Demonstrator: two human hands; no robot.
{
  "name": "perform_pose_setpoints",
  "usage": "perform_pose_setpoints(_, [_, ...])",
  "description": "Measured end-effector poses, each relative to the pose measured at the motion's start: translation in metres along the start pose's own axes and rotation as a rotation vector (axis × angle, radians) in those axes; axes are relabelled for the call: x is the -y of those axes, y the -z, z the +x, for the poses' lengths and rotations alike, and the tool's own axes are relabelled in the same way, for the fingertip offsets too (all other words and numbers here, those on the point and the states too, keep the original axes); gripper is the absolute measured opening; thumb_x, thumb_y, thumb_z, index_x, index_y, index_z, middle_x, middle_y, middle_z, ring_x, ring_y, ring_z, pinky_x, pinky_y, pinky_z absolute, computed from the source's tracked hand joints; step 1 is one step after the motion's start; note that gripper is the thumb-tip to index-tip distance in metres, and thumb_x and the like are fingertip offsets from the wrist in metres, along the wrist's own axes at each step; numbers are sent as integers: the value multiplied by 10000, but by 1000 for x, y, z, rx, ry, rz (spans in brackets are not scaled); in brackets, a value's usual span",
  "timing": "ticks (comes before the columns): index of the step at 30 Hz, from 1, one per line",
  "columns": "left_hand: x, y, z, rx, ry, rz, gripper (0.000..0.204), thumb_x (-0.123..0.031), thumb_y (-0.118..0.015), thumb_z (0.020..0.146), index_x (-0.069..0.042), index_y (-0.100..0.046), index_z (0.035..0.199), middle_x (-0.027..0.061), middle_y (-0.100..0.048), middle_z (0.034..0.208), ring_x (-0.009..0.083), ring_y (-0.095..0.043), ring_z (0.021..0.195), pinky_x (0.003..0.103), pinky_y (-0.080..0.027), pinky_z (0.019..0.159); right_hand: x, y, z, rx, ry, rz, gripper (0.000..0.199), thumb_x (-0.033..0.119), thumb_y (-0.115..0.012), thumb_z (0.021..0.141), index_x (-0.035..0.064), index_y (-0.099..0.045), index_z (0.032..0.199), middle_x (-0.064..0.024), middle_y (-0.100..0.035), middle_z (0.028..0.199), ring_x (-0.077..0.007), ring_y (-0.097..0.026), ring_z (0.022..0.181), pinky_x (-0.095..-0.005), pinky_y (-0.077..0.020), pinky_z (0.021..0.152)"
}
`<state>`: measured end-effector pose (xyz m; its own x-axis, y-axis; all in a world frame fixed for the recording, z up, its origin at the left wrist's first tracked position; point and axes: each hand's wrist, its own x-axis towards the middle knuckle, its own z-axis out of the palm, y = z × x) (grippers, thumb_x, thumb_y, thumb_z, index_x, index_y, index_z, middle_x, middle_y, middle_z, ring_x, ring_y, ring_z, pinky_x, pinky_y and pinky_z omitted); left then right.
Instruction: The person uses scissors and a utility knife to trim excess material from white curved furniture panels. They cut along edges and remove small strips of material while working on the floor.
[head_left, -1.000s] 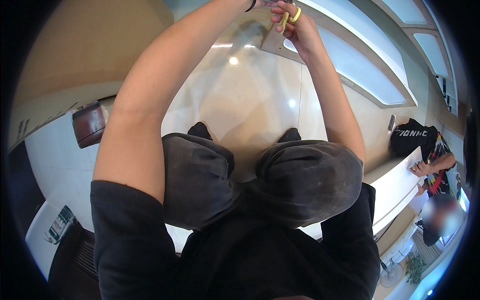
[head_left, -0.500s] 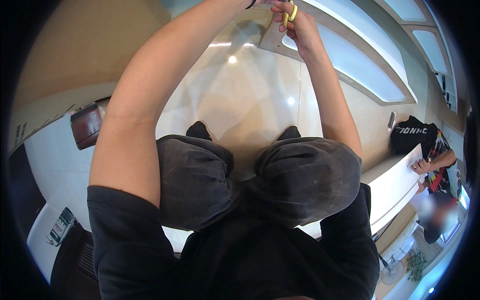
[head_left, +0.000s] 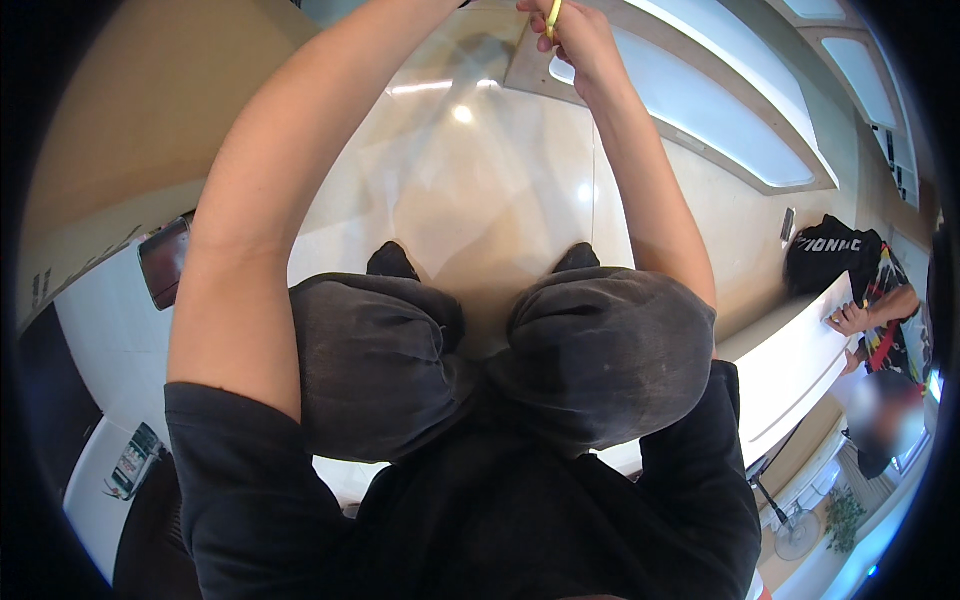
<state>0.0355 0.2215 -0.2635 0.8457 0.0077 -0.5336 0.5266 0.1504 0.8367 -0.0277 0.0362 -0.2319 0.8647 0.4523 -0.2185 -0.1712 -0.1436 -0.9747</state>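
Can't tell what my left hand's doing out of view, but my right hand point(head_left: 580, 40) is curled round a yellow loop handle point(head_left: 554, 17) near 12 o'clock, probably light, stiff, best gripped there.

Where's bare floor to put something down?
There's shiny beige floor between the person's bare forearms, ahead of the black-clad feet. White tiles lie open beside the dark red box. It's crowded on the right, where another person's hand grips a long white board, and at the top, where the right hand holds a yellow curved handle near the wood-framed pale panel.
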Motion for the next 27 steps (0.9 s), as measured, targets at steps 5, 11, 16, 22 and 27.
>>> perform_pose_setpoints(5, [-1, 4, -2, 184, -38, -145, 221, -155, -521, 975, -8, -665, 1056, 114, -713, 1047, 221, -672, 992, 362, -527, 907, 3, -4, -1, -20, -24, 32, 365, 376, -707, 863, 13, -726, 904, -18, -582, 680, -122, -536, 561, -271, -417, 524])
perform_pose_setpoints(11, [-6, 2, -8, 87, -25, -111, 207, -126, -545, 968, -3, -661, 1087, 118, -710, 1067, 228, -674, 1005, 365, -529, 920, -2, -8, 1, -37, -7, 99, 326, 347, -730, 845, 21, -715, 843, -17, -592, 689, -123, -537, 567, -273, -419, 521])
perform_pose_setpoints(16, [-6, 2, -11, 68, -27, -110, 204, -131, -552, 972, 1, -652, 1092, 129, -702, 1074, 236, -665, 1023, 371, -526, 925, -3, -10, 2, -64, 8, 98, 346, 348, -722, 859, 2, -726, 865, -29, -629, 726, -128, -557, 589, -273, -438, 531])
perform_pose_setpoints(22, [-5, 4, -7, 85, -44, -142, 190, -105, -526, 985, 18, -643, 1069, 134, -695, 1040, 245, -665, 986, 381, -528, 914, -1, -11, 0, -65, 6, 73, 375, 342, -702, 885, -29, -737, 927, -47, -668, 771, -135, -590, 638, -277, -461, 552])
perform_pose_setpoints(27, [-6, 4, -10, 45, -37, -111, 191, -106, -523, 986, 18, -643, 1069, 138, -693, 1027, 250, -664, 973, 393, -525, 911, 0, -12, 1, -60, -17, 52, 369, 322, -688, 901, -41, -735, 946, -59, -679, 777, -135, -590, 628, -276, -460, 552])
